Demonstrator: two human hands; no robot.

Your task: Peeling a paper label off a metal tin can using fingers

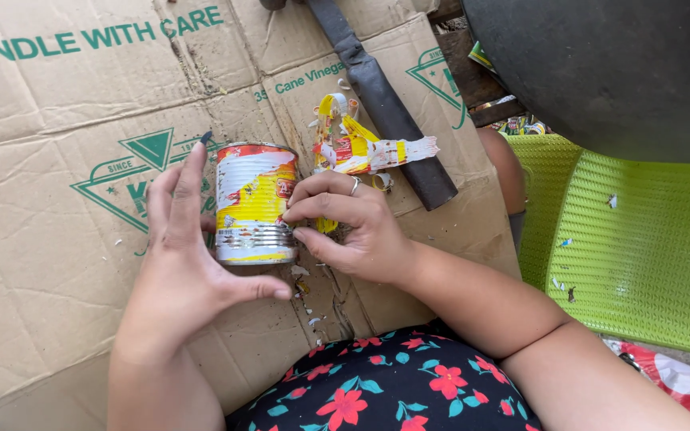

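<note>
Your left hand sits just left of centre in the frame, fingers spread and open, with its fingertips against the left side of the tin can and the thumb stretched out below the can's base; it steadies the can rather than closing around it. The can lies on its side at the centre of the frame on the flattened cardboard, its yellow and red paper label partly torn away so that bare metal shows. Your right hand, wearing 1 ring, is just right of the can, with thumb and fingers pinched together at the can's right edge on what looks like a bit of the label; the pinched piece itself is too small to make out for sure. Just above that hand lies a heap of peeled label strips, touching a long dark blade-like tool that runs diagonally from the top centre. A green plastic chair fills the right side of the frame.
</note>
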